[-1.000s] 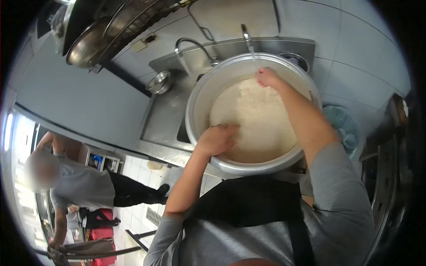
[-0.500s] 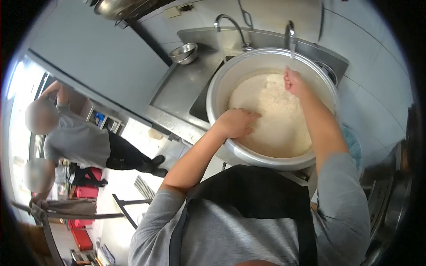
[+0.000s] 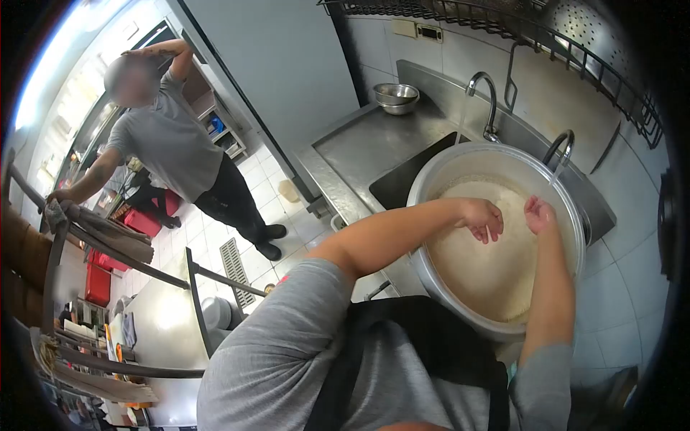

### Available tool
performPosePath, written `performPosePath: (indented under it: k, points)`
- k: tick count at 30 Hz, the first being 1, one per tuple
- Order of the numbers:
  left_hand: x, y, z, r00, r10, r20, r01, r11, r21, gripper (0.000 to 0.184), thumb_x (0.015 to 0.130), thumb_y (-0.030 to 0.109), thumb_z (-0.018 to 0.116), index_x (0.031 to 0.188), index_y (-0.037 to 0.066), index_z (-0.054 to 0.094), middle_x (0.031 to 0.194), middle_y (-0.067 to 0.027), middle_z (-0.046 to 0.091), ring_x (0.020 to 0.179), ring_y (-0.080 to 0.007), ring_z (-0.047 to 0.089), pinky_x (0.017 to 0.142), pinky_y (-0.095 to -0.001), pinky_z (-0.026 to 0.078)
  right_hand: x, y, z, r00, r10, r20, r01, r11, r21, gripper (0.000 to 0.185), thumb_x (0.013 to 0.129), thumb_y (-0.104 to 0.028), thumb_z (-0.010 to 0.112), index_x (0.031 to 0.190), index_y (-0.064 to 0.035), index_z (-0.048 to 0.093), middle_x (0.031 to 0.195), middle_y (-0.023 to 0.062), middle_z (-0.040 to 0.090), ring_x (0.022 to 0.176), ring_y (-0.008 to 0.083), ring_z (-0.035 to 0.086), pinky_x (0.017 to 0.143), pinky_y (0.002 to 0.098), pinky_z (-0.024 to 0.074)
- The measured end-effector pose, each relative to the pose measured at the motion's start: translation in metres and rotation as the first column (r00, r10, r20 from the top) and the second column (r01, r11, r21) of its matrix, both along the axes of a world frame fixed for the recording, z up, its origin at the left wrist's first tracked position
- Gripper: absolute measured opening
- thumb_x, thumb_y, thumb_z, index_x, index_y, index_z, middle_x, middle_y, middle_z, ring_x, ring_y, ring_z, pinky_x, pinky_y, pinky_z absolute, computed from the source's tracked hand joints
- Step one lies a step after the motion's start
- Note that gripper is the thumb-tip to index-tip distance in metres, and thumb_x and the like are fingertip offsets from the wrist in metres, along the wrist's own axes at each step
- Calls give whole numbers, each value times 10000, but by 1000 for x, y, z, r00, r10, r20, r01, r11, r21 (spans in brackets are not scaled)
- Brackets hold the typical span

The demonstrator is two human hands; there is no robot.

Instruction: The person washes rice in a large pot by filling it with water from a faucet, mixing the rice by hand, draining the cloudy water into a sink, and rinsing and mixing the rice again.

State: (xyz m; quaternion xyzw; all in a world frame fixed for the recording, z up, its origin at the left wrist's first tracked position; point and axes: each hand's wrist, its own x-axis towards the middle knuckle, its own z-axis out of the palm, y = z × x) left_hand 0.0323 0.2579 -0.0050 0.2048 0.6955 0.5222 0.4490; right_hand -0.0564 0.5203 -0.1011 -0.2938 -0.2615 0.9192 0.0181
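A large round metal pot [image 3: 449, 305] stands at the sink, with cloudy beige liquid [image 3: 474, 276] inside. Pale grains that look like rice show at the liquid's edge. My left hand [image 3: 481, 218] is over the pot, its fingers bent loosely and apart, holding nothing. To its right, my right hand [image 3: 540, 215] has its fingers curled in, near the stream from the right faucet [image 3: 565, 149]; I see nothing in it. Water also runs from the left faucet [image 3: 486, 97], beyond the pot's rim.
Two stacked metal bowls [image 3: 396, 99] sit on the steel counter [image 3: 359, 147], left of the sink basin [image 3: 413, 176]. A wire rack [image 3: 575, 54] hangs above. A co-worker [image 3: 172, 140] stands at the left, one hand on a rail with a cloth [image 3: 108, 230].
My view has swung left, bringing more of the room in. My left hand has lifted from the contents and moved toward my right hand. The contents look flatter and more liquid.
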Motion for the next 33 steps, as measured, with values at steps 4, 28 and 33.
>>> performPosePath:
  k: [4, 28, 33]
  points:
    - [-14, 8, -15, 968, 239, 73, -240, 971, 1, 179, 816, 162, 596, 947, 44, 566, 837, -104, 611, 659, -175, 595, 552, -268, 473, 19, -31, 30, 822, 539, -183, -442, 808, 390, 159, 878, -128, 506, 892, 20, 560, 793, 104, 580, 737, 208, 578, 693, 335, 517]
    - [44, -67, 7, 309, -588, -747, -110, 758, -642, 331, 735, 261, 556, 1045, 154, 596, 976, -122, 627, 850, -323, 600, 724, -419, 482, 28, 3, 35, 775, 595, 215, -420, 230, 878, 262, 857, -193, 517, 989, 28, 565, 855, 149, 614, 754, 250, 609, 709, 352, 515]
    - [53, -66, 12, 213, -392, -895, -229, 870, -436, 359, 780, 270, 544, 1088, 86, 550, 938, -143, 624, 851, -321, 606, 731, -434, 488, 53, -24, 67, 809, 587, -43, -368, 561, 741, 220, 843, -225, 548, 882, -12, 593, 755, 97, 617, 645, 229, 581, 586, 378, 482]
